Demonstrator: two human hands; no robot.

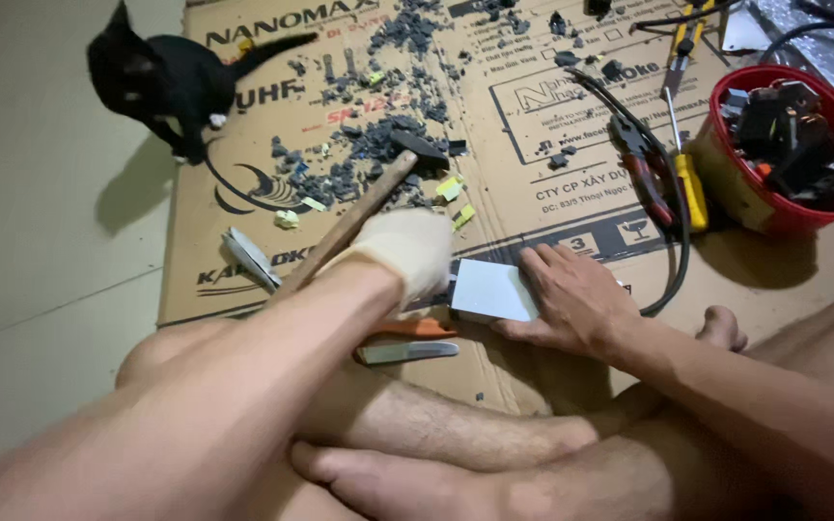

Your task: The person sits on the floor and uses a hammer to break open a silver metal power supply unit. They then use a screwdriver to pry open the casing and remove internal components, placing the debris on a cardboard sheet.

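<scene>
My left hand (403, 253) wears a pale cloth glove and is shut on the wooden handle of a hammer (351, 224). The hammer's dark head (423, 149) points away over the cardboard. My bare right hand (576, 301) lies flat with its fingers gripping a small white rectangular box (490, 289), which rests on the cardboard sheet (803, 262). The gloved hand is right beside the box's left end. My bare legs are crossed below.
A black cat (161, 82) stands at the cardboard's far left edge. Dark broken bits (378, 145) litter the middle. A red bowl (774, 217) of black parts, pliers (644, 166), a yellow-handled screwdriver (692, 188) and a black cable (680, 246) lie right. A blade (407, 352) lies under my left arm.
</scene>
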